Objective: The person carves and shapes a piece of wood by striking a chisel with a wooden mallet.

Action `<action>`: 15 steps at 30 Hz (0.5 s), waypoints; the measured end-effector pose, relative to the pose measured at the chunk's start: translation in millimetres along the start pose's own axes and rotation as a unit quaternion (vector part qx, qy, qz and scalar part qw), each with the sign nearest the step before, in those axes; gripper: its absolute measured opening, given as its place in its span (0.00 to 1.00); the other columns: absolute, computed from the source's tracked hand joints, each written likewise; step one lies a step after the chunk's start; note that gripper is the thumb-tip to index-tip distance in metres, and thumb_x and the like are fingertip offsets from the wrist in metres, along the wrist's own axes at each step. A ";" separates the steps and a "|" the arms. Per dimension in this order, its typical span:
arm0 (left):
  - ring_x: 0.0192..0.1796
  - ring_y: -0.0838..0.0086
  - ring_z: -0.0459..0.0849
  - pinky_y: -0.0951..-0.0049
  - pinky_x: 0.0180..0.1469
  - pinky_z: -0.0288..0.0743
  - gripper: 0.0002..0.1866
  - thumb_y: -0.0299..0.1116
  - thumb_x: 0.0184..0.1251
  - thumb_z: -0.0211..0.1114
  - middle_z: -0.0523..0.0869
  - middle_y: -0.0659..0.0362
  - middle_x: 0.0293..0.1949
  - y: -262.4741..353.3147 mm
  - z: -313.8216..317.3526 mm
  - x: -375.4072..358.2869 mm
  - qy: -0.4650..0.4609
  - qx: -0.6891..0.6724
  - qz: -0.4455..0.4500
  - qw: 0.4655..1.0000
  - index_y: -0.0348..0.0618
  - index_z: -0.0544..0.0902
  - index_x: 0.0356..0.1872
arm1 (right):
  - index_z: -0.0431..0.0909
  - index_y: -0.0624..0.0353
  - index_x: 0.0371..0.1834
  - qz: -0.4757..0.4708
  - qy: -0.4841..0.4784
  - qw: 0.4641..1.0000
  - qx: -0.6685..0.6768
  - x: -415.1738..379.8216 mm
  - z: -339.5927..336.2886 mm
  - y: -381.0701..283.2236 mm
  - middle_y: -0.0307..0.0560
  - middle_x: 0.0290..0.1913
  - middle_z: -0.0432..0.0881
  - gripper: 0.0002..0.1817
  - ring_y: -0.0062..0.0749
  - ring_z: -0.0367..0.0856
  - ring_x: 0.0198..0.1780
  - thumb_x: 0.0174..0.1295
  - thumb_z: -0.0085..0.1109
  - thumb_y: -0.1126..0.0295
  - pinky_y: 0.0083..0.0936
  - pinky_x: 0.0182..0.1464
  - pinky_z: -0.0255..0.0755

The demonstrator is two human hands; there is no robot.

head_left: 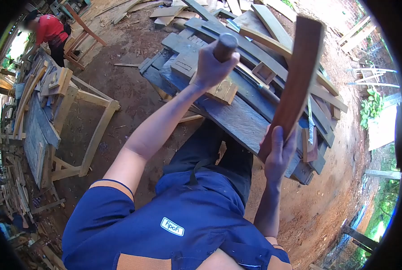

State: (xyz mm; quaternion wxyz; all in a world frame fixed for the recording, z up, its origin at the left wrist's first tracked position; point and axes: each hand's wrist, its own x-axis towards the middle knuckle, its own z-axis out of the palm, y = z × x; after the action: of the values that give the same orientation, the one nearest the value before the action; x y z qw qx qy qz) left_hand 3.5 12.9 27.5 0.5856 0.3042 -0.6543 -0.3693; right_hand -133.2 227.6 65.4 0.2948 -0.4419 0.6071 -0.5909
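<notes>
My left hand (214, 67) is wrapped round a dark cylindrical wooden handle (227, 44), raised over the workbench (237, 119); whatever lies at its lower end is hidden. In my right hand (280, 155) is a long, slightly curved reddish-brown wooden piece (298, 76), gripped near its lower end and tilted up. A light wooden block (224, 92) rests on the bench just below my left hand. Between the hands, a chisel-like tool (266, 92) lies beside a small hollow wooden box (264, 72).
Planks (273, 42) and offcuts cover the bench's far side. A second wooden bench (39, 117) stands at the left, loaded with timber. Beyond it a person in red (50, 31) bends near a wooden chair frame (81, 38). Scrap boards (167, 13) lie on the dirt ground behind.
</notes>
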 end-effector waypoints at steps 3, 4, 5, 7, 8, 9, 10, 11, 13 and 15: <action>0.30 0.86 0.81 0.78 0.33 0.77 0.05 0.28 0.58 0.70 0.85 0.65 0.25 10.9 12.1 -10.6 -0.030 0.009 0.060 0.998 0.38 0.84 0.32 | 0.64 0.65 0.63 -0.051 0.021 0.998 0.041 6.3 8.5 -12.0 0.44 0.32 0.76 0.21 0.22 0.77 0.31 0.72 0.53 0.65 0.21 0.31 0.70; 0.32 0.84 0.84 0.76 0.37 0.79 0.08 0.29 0.56 0.71 0.87 0.63 0.28 10.2 16.1 -14.6 -0.043 0.005 0.060 0.997 0.38 0.86 0.36 | 0.64 0.65 0.64 -0.067 0.017 0.997 -0.016 7.1 11.5 -9.9 0.46 0.33 0.77 0.22 0.24 0.77 0.32 0.72 0.53 0.66 0.22 0.33 0.71; 0.35 0.81 0.86 0.74 0.38 0.80 0.10 0.29 0.54 0.72 0.89 0.59 0.29 11.7 19.3 -18.8 -0.046 0.037 0.073 0.996 0.38 0.86 0.36 | 0.64 0.66 0.65 -0.083 0.011 0.994 -0.074 7.7 14.0 -8.7 0.47 0.33 0.78 0.23 0.27 0.78 0.32 0.71 0.53 0.67 0.23 0.34 0.71; 0.36 0.75 0.89 0.71 0.40 0.81 0.13 0.31 0.51 0.74 0.89 0.53 0.30 14.5 22.7 -23.1 -0.080 0.022 0.081 0.993 0.39 0.85 0.37 | 0.63 0.66 0.65 -0.087 -0.047 0.984 -0.148 11.6 8.5 -8.2 0.48 0.33 0.78 0.23 0.28 0.78 0.33 0.71 0.53 0.68 0.24 0.35 0.71; 0.36 0.75 0.89 0.71 0.40 0.81 0.13 0.31 0.51 0.74 0.89 0.53 0.30 13.5 23.8 -22.6 -0.075 0.022 0.082 0.994 0.39 0.85 0.37 | 0.63 0.67 0.66 -0.089 -0.100 0.966 -0.220 13.4 5.6 -7.9 0.48 0.33 0.78 0.24 0.29 0.78 0.33 0.70 0.54 0.70 0.25 0.35 0.71; 0.36 0.70 0.90 0.70 0.39 0.81 0.13 0.31 0.49 0.75 0.88 0.52 0.30 12.2 24.7 -22.6 -0.081 0.049 0.091 0.991 0.40 0.85 0.36 | 0.63 0.67 0.66 -0.092 -0.104 0.965 -0.222 12.3 3.8 -6.2 0.48 0.33 0.78 0.24 0.29 0.78 0.33 0.70 0.54 0.70 0.25 0.35 0.71; 0.35 0.65 0.90 0.68 0.38 0.82 0.14 0.32 0.48 0.76 0.88 0.50 0.29 11.0 25.9 -25.0 -0.090 0.075 0.096 0.988 0.41 0.84 0.36 | 0.63 0.64 0.67 -0.068 -0.055 0.981 -0.175 6.0 1.2 -3.1 0.45 0.34 0.78 0.24 0.25 0.76 0.31 0.71 0.54 0.69 0.22 0.33 0.70; 0.35 0.65 0.90 0.68 0.38 0.82 0.14 0.32 0.48 0.76 0.88 0.50 0.29 10.1 28.6 -28.5 -0.088 0.073 0.093 0.989 0.41 0.84 0.36 | 0.63 0.61 0.68 -0.043 -0.004 0.991 -0.127 -0.6 -1.7 -1.0 0.41 0.34 0.77 0.24 0.21 0.74 0.29 0.72 0.53 0.69 0.18 0.31 0.69; 0.33 0.58 0.89 0.66 0.35 0.81 0.14 0.33 0.46 0.76 0.86 0.51 0.26 12.0 32.5 -34.9 -0.134 0.106 0.087 0.981 0.44 0.83 0.34 | 0.64 0.60 0.68 -0.062 0.033 0.996 -0.056 -11.9 -1.9 2.2 0.40 0.32 0.77 0.23 0.21 0.73 0.27 0.72 0.53 0.69 0.18 0.29 0.67; 0.29 0.58 0.87 0.59 0.34 0.81 0.15 0.41 0.45 0.77 0.84 0.55 0.22 7.4 38.1 -38.8 -0.117 0.107 0.121 0.980 0.51 0.80 0.31 | 0.65 0.62 0.66 -0.069 0.047 0.996 -0.041 -16.9 -4.1 14.9 0.40 0.31 0.76 0.23 0.20 0.72 0.25 0.71 0.54 0.68 0.19 0.27 0.66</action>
State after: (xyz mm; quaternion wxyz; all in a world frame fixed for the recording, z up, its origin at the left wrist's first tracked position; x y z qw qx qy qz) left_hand -29.0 54.0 11.1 0.5093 0.2381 -0.7863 -0.2562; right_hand -132.2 243.0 48.5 0.2055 -0.4664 0.6122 -0.6045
